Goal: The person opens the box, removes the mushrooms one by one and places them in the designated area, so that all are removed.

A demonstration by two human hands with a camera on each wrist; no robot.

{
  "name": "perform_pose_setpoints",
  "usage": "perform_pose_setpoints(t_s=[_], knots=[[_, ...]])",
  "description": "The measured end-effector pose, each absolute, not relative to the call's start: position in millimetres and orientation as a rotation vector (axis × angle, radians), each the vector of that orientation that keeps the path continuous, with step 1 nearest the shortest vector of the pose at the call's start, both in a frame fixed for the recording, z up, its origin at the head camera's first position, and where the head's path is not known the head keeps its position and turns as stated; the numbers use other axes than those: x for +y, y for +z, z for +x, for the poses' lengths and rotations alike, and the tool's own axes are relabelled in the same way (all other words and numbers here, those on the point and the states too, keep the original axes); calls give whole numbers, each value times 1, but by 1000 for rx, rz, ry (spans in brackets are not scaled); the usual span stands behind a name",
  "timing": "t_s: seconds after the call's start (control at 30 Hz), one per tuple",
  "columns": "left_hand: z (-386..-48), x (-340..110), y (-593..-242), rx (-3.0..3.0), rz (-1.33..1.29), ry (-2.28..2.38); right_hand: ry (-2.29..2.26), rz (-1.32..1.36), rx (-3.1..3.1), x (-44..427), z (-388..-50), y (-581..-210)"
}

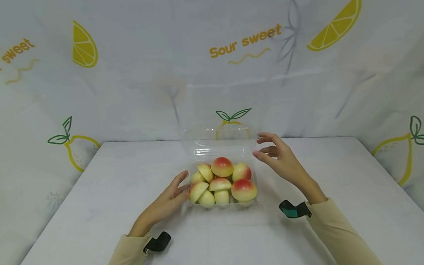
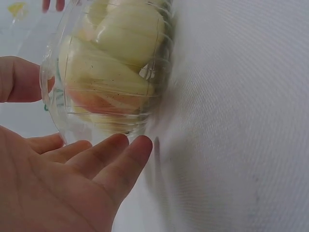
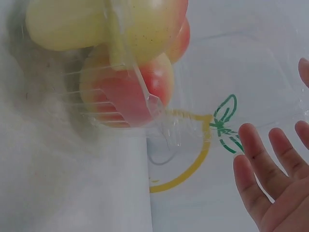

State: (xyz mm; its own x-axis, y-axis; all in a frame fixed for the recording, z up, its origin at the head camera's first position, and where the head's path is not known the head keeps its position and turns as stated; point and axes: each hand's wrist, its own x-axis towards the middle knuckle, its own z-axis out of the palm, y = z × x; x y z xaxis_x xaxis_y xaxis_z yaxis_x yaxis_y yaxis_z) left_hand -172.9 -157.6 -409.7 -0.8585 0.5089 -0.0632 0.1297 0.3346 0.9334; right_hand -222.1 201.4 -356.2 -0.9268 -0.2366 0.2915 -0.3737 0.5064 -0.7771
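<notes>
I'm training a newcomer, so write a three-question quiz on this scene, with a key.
1. True or false: the left hand is beside the clear box.

2. In the head view, the right hand is nearest which edge of the raised lid?
A) left
B) right
C) the hinge edge

3. Which two main colours show on the mushrooms in the box?

Key:
1. True.
2. B.
3. Red and pale yellow.
</notes>
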Motion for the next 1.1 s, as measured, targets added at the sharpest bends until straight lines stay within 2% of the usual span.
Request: perform_pose_setpoints(t_s=[0.53, 1.1], knots=[[-168, -158, -403, 2271, 496, 1489, 1470, 558, -2662, 198, -218, -359], [-170, -159, -411, 2263, 583, 1525, 1431, 692, -2682, 201, -195, -377]])
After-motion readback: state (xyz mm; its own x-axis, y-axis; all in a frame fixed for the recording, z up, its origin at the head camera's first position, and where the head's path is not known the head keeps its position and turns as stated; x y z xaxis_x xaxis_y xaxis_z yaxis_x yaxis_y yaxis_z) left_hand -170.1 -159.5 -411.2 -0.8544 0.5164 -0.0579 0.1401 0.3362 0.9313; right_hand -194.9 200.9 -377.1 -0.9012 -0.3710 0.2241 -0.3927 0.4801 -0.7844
